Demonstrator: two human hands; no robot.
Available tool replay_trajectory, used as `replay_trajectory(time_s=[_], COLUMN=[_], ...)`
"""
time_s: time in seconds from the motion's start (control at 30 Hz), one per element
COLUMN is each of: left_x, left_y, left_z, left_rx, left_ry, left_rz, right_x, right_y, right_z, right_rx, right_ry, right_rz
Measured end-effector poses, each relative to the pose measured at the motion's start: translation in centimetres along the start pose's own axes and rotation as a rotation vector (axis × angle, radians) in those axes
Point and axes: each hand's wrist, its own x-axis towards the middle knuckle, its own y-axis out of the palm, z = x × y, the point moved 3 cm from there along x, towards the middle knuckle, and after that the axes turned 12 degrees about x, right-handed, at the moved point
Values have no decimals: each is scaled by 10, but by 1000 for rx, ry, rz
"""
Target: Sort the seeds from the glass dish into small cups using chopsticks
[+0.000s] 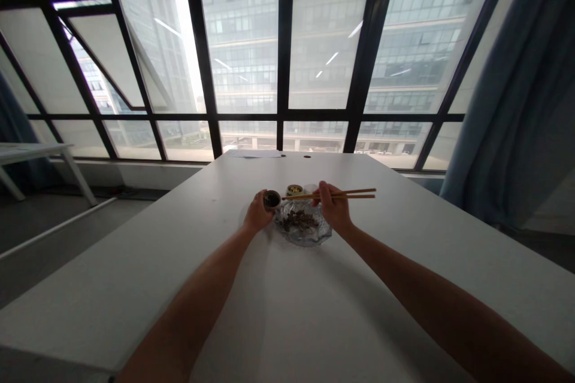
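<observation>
My left hand (257, 213) is wrapped round a small cup (272, 199) with dark contents, tilted a little toward me. In my right hand (333, 208) is a pair of wooden chopsticks (354, 194), their tips pointing left and close to the cup's rim. Whether the tips pinch something is too small to tell. Between the hands sits a clear patterned glass bowl (309, 238) with a heap of dark brown bits (299, 219) in it. Just behind the bowl stands a small round container (294, 190) with yellowish pieces inside. A pale, clear-looking container (311, 189) is partly hidden by my right hand.
All of this is on a long white table (215, 311). White paper (254, 154) lies at its far edge, near two small dark round spots. Beyond are large windows; a blue curtain (498, 108) hangs at right, and another white table (36, 152) stands at left.
</observation>
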Motion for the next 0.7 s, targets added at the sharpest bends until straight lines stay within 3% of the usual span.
replay_trajectory(time_s=[0.17,0.27,0.37,0.5,0.6,0.7], left_x=[0,-1,0,0,0,-1], left_y=[-4,-4,-1,1,1,0], left_z=[-2,-2,0,2,2,1], left_rx=[5,8,10,16,20,23], left_ry=[-19,-28,-25,-46,-52,-59], left_rz=[-13,9,36,49,44,40], right_x=[15,18,17,12,8,3], right_y=[46,52,38,0,-20,-25], right_z=[-1,-8,-9,-7,-9,-13], right_rx=[-166,-166,-158,-91,-212,-363], right_ry=[-118,-113,-94,-22,3,-1], right_rz=[328,355,274,118,134,223])
